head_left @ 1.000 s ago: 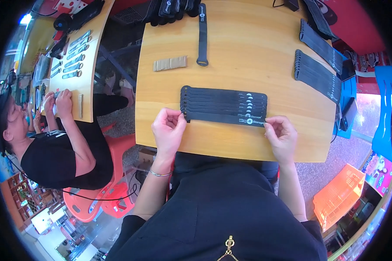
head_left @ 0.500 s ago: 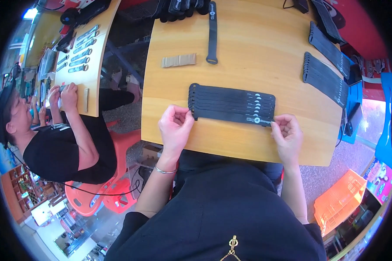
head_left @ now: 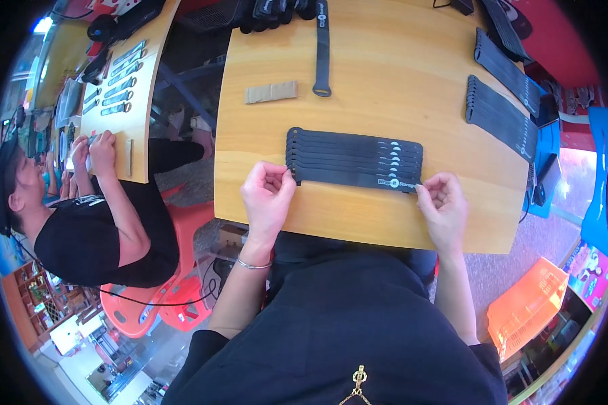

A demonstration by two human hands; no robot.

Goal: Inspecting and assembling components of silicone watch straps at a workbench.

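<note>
A fanned row of black hook-and-loop straps lies on the wooden table before me, holed ends to the left, white printing near the right. My left hand is closed in a pinch at the left end of the nearest strap. At that strap's other end, my right hand pinches the corner between thumb and forefinger. Beyond the row, a single strap lies lengthwise with its ring end toward me. Left of it sits a flat tan strip.
More fanned straps lie at the table's right, with another fan behind. A dark pile sits at the far edge. On the left, a co-worker works at another table. An orange crate stands low at right.
The whole view has shifted slightly. Both hands keep their pinch on the ends of the nearest strap, and the strap row looks the same.
</note>
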